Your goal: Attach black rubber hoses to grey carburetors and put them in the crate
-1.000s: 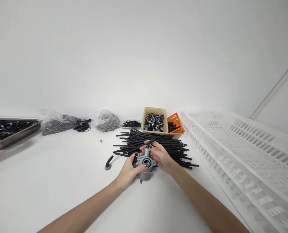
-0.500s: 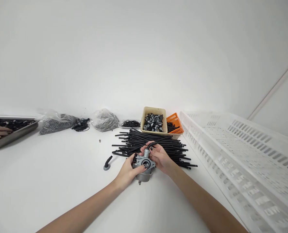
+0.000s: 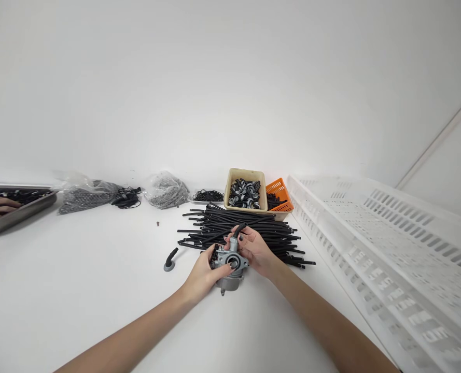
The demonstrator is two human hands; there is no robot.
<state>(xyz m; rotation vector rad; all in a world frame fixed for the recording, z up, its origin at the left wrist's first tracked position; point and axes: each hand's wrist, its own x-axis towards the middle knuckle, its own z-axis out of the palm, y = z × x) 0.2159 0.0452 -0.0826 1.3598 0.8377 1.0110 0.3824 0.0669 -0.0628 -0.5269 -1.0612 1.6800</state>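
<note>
Plainly, both hands are engaged on one item: a grey metal part (image 3: 230,284) at the lower centre of the frame, in front of a pile of black hoses (image 3: 210,224). From where I stand, the part's long axis runs nearly upright, its neck pointing to the top of the frame, with a short black tube (image 3: 240,229) at the upper end bending toward the upper right. The right hand (image 3: 259,254) is the nearer to this tube; its grip is narrow, thumb in front of the tube's base and fingers curled behind. The left hand (image 3: 203,273) holds the body from the left, thumb laid across the round front opening; its other fingers are largely hidden. Both forearms rise from the lower corners and converge at the part. Whether the part touches the table, I cannot tell. A loose bent tube (image 3: 171,256) lies left of the left hand, well apart from the grip.
</note>
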